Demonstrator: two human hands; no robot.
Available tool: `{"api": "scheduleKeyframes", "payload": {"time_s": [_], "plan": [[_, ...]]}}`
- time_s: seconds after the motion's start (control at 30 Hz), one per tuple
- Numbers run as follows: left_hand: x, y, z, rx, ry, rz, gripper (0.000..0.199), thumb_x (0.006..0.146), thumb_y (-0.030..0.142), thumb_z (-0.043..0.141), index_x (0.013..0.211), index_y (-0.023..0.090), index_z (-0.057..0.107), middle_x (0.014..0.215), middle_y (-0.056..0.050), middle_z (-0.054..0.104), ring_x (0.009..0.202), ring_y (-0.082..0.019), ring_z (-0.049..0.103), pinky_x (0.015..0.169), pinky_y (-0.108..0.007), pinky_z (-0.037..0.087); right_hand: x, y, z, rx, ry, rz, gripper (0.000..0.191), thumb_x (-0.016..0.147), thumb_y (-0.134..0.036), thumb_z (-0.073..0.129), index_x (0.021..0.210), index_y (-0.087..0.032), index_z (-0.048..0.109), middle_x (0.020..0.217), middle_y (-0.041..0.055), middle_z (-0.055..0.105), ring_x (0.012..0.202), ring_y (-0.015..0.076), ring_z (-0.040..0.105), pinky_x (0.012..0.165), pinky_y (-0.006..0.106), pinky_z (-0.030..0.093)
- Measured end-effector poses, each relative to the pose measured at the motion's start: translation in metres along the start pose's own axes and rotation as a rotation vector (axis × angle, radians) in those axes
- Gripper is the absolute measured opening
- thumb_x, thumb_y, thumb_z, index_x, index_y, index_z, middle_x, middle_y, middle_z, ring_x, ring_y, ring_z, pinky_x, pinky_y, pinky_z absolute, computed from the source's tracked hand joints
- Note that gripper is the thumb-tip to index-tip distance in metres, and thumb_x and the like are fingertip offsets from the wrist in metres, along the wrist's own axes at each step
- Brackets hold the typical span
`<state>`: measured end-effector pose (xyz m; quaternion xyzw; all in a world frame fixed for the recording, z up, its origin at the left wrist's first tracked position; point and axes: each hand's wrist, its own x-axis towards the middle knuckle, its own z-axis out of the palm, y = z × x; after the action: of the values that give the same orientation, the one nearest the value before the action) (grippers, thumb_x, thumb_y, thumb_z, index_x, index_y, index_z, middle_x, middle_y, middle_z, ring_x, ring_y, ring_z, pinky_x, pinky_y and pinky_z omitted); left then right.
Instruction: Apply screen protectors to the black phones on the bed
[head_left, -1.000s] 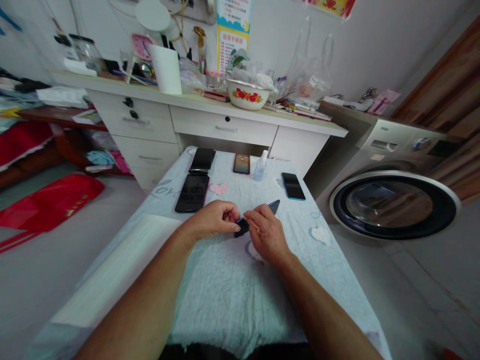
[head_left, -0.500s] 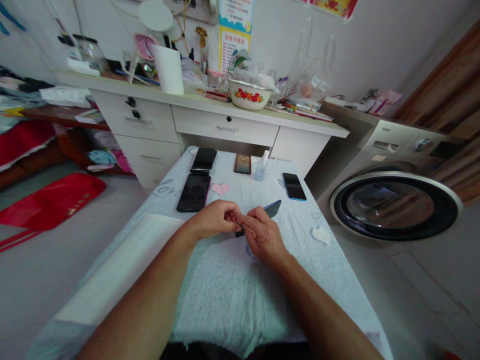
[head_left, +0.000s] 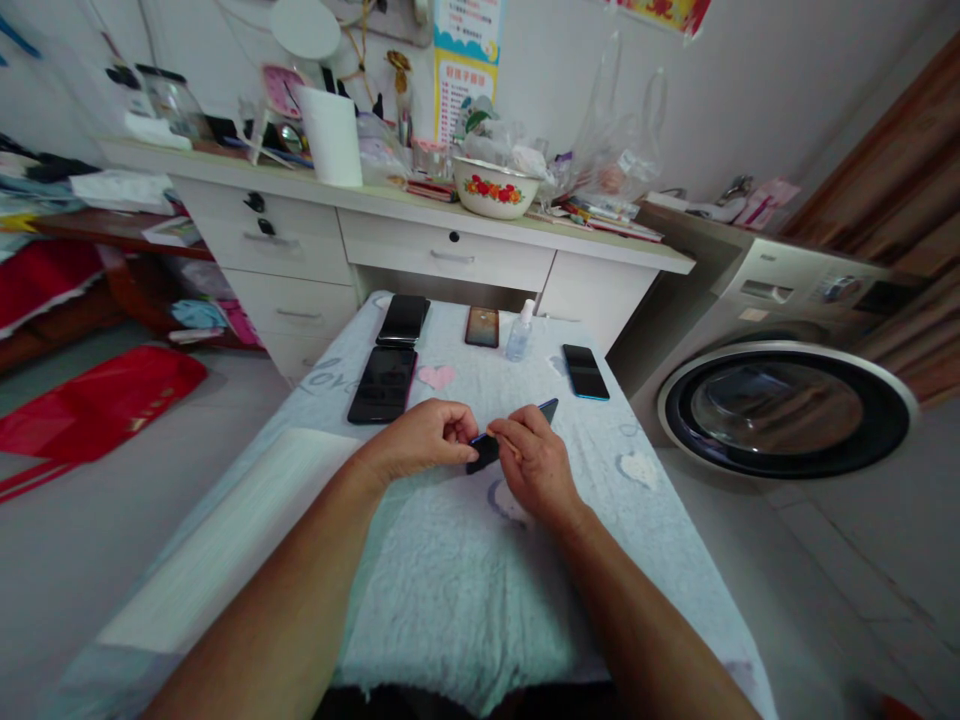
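Note:
A dark smartphone point(head_left: 484, 455) with a bluish edge is held tilted over the cloth-covered table. My left hand point(head_left: 427, 440) grips its near left end between thumb and curled fingers. At the phone's long edge, my right hand point(head_left: 538, 468) is closed in a pinch. A thin, pale, stick-like thing point(head_left: 493, 434) pokes out from those fingertips; its exact kind is too small to tell. The right hand covers the middle of the phone, and the far corner shows behind it.
Black phones point(head_left: 382, 385) lie at the left, one by a folded-looking black device point(head_left: 403, 319). A brown-backed phone point(head_left: 482, 327), a clear spray bottle point(head_left: 520, 332) and a blue-edged phone point(head_left: 586, 372) are farther back. A white sheet point(head_left: 232, 540) lies left; a washing machine point(head_left: 750, 290) stands right.
My right hand has drawn slightly away from my left, uncovering more of the phone's edge between them. The left hand keeps its grip. The whole view has shifted a little.

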<state>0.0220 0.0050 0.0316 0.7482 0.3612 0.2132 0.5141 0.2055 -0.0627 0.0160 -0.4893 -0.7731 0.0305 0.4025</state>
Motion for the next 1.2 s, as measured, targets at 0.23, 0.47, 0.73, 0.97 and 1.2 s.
{"api": "scheduleKeyframes", "payload": {"time_s": [0.23, 0.47, 0.73, 0.97, 1.2], "plan": [[0.001, 0.0, 0.0, 0.018, -0.001, -0.019, 0.015, 0.063, 0.024, 0.067, 0.071, 0.016, 0.058, 0.057, 0.007, 0.049, 0.053, -0.008, 0.043, 0.05, -0.02, 0.033, 0.002, 0.01, -0.007, -0.081, 0.059, 0.1, 0.026, 0.084, -0.01, 0.047, 0.099, -0.02, 0.065, 0.089, 0.005, 0.054, 0.08, 0.016, 0.055, 0.074, 0.028, 0.047], [0.0, 0.002, 0.0, 0.032, -0.005, -0.032, 0.015, 0.064, 0.026, 0.066, 0.072, 0.016, 0.057, 0.057, 0.007, 0.048, 0.053, -0.008, 0.043, 0.05, -0.02, 0.033, 0.002, 0.02, -0.011, -0.115, 0.101, 0.15, 0.027, 0.085, -0.01, 0.045, 0.099, -0.021, 0.065, 0.089, 0.0042, 0.054, 0.081, 0.0156, 0.055, 0.076, 0.027, 0.046], [-0.001, 0.005, 0.0, 0.058, 0.004, -0.033, 0.013, 0.063, 0.024, 0.066, 0.07, 0.017, 0.057, 0.055, 0.008, 0.046, 0.052, -0.008, 0.042, 0.05, -0.02, 0.032, 0.006, 0.036, -0.017, -0.164, 0.167, 0.198, 0.024, 0.086, -0.014, 0.046, 0.096, -0.019, 0.067, 0.088, 0.0043, 0.054, 0.078, 0.0153, 0.056, 0.075, 0.027, 0.046], [-0.001, 0.005, 0.0, 0.055, 0.003, -0.036, 0.013, 0.063, 0.023, 0.066, 0.07, 0.017, 0.057, 0.055, 0.008, 0.047, 0.051, -0.007, 0.041, 0.049, -0.019, 0.032, 0.008, 0.05, -0.024, -0.205, 0.234, 0.232, 0.023, 0.087, -0.017, 0.045, 0.094, -0.018, 0.068, 0.087, 0.005, 0.055, 0.08, 0.0166, 0.057, 0.076, 0.028, 0.045], [-0.001, 0.006, 0.001, 0.058, 0.006, -0.048, 0.014, 0.063, 0.024, 0.066, 0.07, 0.017, 0.057, 0.055, 0.008, 0.047, 0.052, -0.008, 0.042, 0.05, -0.02, 0.032, 0.009, 0.063, -0.024, -0.151, 0.306, 0.32, 0.021, 0.085, -0.019, 0.048, 0.09, -0.017, 0.068, 0.087, 0.0069, 0.059, 0.084, 0.0193, 0.058, 0.078, 0.031, 0.045]]}}
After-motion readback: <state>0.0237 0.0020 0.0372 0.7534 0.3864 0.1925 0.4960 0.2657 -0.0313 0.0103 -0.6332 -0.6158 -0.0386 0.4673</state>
